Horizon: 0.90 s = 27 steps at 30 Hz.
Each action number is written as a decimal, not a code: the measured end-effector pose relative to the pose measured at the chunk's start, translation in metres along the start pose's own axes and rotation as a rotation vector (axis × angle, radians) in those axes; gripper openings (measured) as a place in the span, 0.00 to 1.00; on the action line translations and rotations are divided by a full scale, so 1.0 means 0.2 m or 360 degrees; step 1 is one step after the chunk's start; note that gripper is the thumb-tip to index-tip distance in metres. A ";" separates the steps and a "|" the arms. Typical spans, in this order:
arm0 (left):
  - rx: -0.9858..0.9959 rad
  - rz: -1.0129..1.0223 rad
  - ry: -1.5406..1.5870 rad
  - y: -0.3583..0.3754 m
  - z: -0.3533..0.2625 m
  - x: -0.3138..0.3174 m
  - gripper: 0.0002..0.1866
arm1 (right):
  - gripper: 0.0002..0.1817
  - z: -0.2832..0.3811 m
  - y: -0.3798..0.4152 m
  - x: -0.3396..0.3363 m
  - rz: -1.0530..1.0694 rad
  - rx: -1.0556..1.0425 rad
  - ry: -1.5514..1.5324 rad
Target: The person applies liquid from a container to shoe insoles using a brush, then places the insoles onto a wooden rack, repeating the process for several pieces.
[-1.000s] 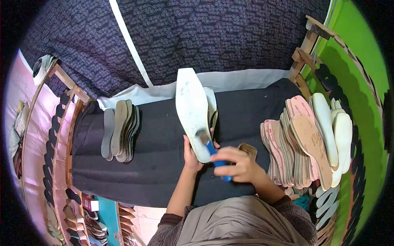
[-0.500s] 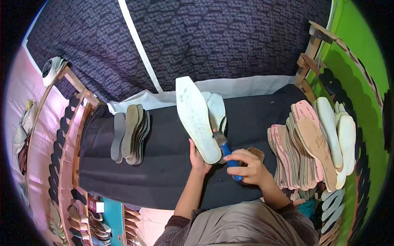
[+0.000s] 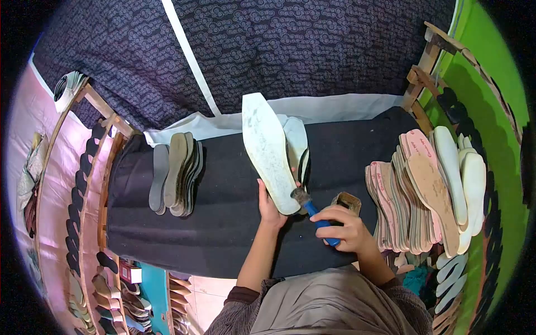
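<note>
Black cloth — left fingers grip a smudged insole (tapered, white); right fingers, a blue-handled brush.

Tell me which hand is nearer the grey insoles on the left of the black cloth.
Left. The left hand holds the white sole, to the right of the grey insoles and apart from them; the right hand, holding the blue-handled brush, is farther right.

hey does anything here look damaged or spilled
Two things look marked: the white insole in the left hand has grey smudges on its pale face, and the tan insole atop the right pile has dark blotches. No spill shows on the black cloth.
</note>
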<state>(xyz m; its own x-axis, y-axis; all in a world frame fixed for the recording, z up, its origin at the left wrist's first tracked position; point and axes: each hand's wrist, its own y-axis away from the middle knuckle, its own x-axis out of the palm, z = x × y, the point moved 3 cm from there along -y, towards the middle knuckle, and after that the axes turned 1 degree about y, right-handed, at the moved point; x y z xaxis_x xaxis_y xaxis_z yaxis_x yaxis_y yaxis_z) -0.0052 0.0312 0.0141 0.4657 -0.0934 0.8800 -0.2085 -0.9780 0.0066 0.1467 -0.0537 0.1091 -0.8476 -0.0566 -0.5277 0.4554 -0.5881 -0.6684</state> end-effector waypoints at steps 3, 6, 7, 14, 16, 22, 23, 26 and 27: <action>0.0062 -0.0043 -0.0063 0.00 -0.01 -0.02 0.37 | 0.15 0.04 -0.01 0.03 0.0270 -0.0068 -0.0114; 0.0083 0.0043 -0.0028 0.00 -0.02 -0.01 0.37 | 0.14 0.01 0.02 0.04 0.0265 -0.0060 -0.0167; 0.0081 0.0040 -0.0023 0.00 -0.02 -0.01 0.37 | 0.15 0.00 0.03 0.02 0.0140 -0.0060 -0.0165; 0.0049 -0.0018 0.0038 -0.01 -0.01 -0.03 0.35 | 0.15 -0.01 0.05 0.05 0.0120 -0.0075 -0.0197; 0.0052 -0.0012 0.0028 0.00 -0.01 -0.03 0.36 | 0.15 -0.01 0.06 0.05 0.0102 -0.0075 -0.0188; 0.0023 0.0028 -0.0012 0.00 -0.01 -0.02 0.38 | 0.17 0.01 0.06 0.05 0.0208 -0.0089 -0.0201; 0.0022 0.0025 -0.0011 0.00 -0.01 -0.02 0.38 | 0.17 -0.01 0.07 0.04 0.0087 -0.0060 -0.0198; 0.0055 0.0016 0.0050 0.00 -0.01 -0.04 0.36 | 0.18 0.03 0.03 0.07 0.0174 -0.0111 -0.0165; 0.0054 0.0017 0.0047 0.00 -0.02 -0.05 0.36 | 0.18 0.04 0.03 0.09 0.0276 -0.0159 -0.0253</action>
<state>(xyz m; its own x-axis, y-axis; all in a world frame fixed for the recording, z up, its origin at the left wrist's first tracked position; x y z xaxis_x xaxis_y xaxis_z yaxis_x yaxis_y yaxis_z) -0.0128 0.0337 0.0080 0.4380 -0.0985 0.8936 -0.1839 -0.9828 -0.0183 0.1314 -0.0645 0.1005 -0.7828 -0.2805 -0.5554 0.6159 -0.4762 -0.6276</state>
